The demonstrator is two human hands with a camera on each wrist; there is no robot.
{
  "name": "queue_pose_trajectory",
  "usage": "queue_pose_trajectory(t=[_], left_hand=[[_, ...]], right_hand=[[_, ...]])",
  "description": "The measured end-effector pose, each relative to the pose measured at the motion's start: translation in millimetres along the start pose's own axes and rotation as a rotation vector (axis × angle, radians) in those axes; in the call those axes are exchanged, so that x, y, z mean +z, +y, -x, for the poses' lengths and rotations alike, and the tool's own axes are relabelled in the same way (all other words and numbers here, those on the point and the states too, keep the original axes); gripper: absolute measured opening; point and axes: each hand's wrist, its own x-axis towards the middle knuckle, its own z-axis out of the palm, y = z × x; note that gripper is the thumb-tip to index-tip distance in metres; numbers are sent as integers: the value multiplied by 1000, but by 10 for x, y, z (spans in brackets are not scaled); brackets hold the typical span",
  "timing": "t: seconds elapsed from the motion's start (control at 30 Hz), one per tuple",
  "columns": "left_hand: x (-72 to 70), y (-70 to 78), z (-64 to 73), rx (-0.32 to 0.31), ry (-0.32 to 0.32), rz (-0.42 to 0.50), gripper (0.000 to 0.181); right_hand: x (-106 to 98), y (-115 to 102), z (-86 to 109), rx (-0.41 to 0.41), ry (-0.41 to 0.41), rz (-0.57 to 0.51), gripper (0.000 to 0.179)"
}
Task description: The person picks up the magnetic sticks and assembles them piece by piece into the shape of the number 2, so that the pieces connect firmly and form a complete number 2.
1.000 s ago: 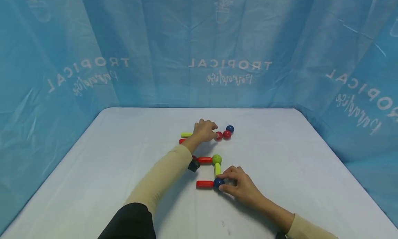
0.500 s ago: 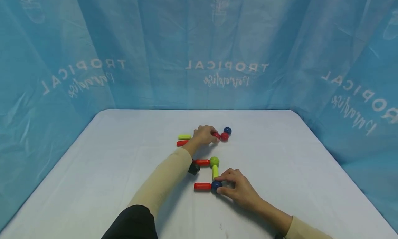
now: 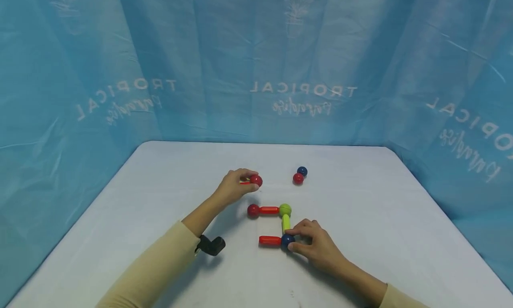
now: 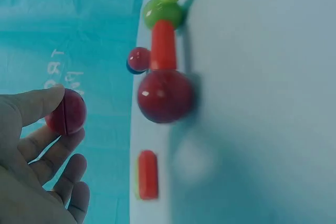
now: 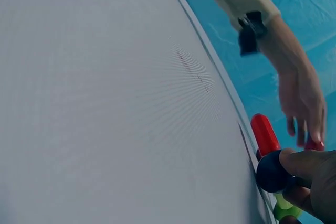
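Observation:
My left hand (image 3: 234, 185) pinches a red ball (image 4: 66, 113) between thumb and fingertips, raised above the table. In the head view, my right hand (image 3: 316, 245) pinches a dark blue ball (image 3: 287, 241) at the near corner of a joined chain. From that ball a red rod (image 3: 270, 240) runs left and a yellow-green rod (image 3: 286, 223) runs away to a green ball (image 3: 285, 209). Another red rod (image 3: 269, 210) links the green ball to a second red ball (image 3: 253, 210), which shows large in the left wrist view.
Farther back on the white table (image 3: 360, 201) sit a loose red ball (image 3: 298, 179) and a blue ball (image 3: 302, 171), close together. A loose red rod (image 4: 148, 174) with a yellow-green one beside it lies partly behind my left hand in the head view. Blue curtains surround the table.
My left hand has taken hold of a red ball from the group at the back and carried it left and toward me. The right hand stays at the blue ball.

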Motion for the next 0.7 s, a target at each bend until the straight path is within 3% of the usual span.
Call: queue_pose_trajectory(t=[0.17,0.37,0.53,0.7], left_hand=[[-66,-198,417,-21,12,-17,41],[46,-373,806,-2,-24,-16,37],[139,-437,1015,25,-85,-27,36],[165,-443,1108,44,-125,-21,38]], right_hand=[[-21,3,-1,10,4,6,32],[-28,-8,-16,31,5,1,31],[-7,-3,-6,27,-3,-3,32],[6,-34,-8,36,-10,-6,32]])
